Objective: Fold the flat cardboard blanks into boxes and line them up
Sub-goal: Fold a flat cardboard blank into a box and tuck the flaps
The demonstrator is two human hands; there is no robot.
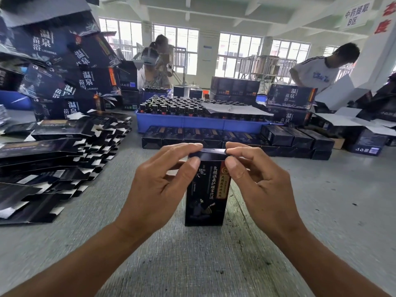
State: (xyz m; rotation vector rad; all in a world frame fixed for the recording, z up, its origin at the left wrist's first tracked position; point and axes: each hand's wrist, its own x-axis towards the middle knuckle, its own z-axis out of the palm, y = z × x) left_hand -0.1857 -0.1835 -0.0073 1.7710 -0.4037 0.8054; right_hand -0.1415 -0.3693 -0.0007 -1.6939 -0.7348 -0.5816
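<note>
A dark printed cardboard box [206, 196] stands upright on the grey floor in front of me. My left hand [162, 183] pinches its top left corner between thumb and fingers. My right hand [257, 181] pinches the top right corner the same way, the fingertips of both hands lying over the closed top flap. A spread heap of flat dark blanks [55, 159] lies to my left. Beyond the box, a row of folded boxes [214, 138] lies side by side.
A blue tray [192, 123] full of small dark bottles stands behind the row. Large dark cartons [64, 67] are stacked at the back left. Two people work at the far side, with more cartons and white paper at the right.
</note>
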